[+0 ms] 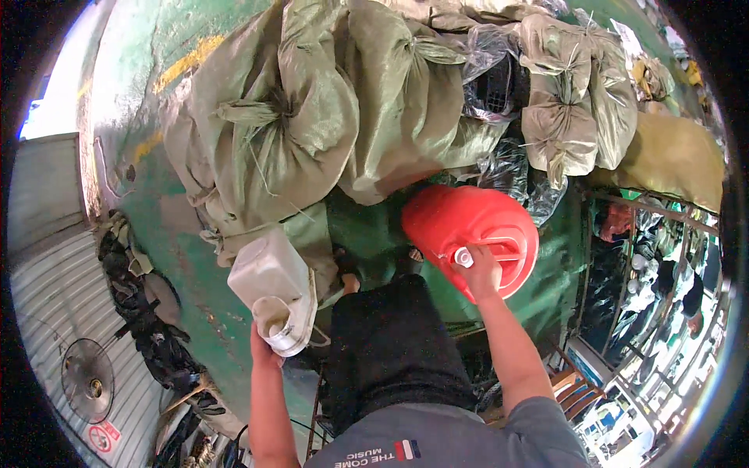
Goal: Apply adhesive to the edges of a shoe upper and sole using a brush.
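My left hand (265, 348) is closed around the near end of a whitish plastic jug (271, 269), beside its round, wide mouth. The jug is tilted, with the mouth towards me; what is inside is hard to make out. On the right, a large red plastic drum (460, 214) stands on the green floor, with a moulded handle on top. My right hand (481, 273) is over the drum's top, its fingers closed on a small white cap (463, 257). Whether the cap is still seated on the drum's opening cannot be told.
Bulging tied woven sacks (312, 101) line the far side, with more sacks (566, 93) at the far right. Black plastic bags (507, 168) lie behind the drum. A metal rack (647, 257) is on the right. At the left are dark bundles (152, 335) and a fan (87, 381).
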